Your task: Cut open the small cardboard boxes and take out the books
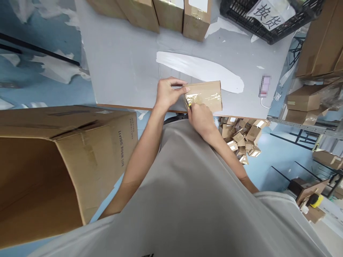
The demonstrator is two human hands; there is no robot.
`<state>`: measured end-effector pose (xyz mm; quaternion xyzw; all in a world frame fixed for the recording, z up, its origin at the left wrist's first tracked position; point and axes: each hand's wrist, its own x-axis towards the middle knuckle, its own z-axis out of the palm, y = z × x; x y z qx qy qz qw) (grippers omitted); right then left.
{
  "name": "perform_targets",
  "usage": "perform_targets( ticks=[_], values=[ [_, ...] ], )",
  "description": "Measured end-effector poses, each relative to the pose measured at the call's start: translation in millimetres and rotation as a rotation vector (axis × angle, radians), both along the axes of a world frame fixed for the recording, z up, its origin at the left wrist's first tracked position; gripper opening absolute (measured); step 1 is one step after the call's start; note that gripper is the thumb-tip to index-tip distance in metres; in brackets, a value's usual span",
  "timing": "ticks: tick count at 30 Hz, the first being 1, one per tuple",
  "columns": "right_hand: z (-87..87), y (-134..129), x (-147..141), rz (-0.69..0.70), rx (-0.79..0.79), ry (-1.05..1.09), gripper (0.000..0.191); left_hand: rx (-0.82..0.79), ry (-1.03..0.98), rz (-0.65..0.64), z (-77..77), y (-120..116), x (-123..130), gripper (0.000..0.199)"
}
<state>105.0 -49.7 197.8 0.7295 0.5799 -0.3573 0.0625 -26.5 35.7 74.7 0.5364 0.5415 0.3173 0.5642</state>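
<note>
A small cardboard box with shiny clear tape along its near side sits near the front edge of the grey table. My left hand grips the left end of this box between thumb and fingers. Closed in a fist, my right hand rests against the taped near side. A small yellow and black tool shows at its fingers, mostly hidden by them. Behind the box lies a long white paper strip.
Several cardboard boxes and a black crate line the table's far side. A large open carton stands at the left. Small boxes are piled below the table's right front edge. A pinkish device lies at the right.
</note>
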Motion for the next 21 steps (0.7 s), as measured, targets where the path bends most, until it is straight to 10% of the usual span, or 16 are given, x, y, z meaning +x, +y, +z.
perform_targets(
  ticks=[10, 16, 21],
  values=[
    [-9.0, -11.9, 2.9, 0.046, -0.009, 0.021, 0.025, 0.003, 0.004, 0.023, -0.3, -3.5, 2.0, 0.025],
    [17.0, -29.5, 7.9, 0.138, -0.101, -0.032, 0.026, 0.008, 0.005, 0.037, 0.5, -7.4, 3.7, 0.028],
    [30.1, -36.2, 51.7, -0.121, 0.087, -0.067, 0.025, 0.023, 0.012, 0.040, 2.6, -10.4, 2.2, 0.028]
  ],
)
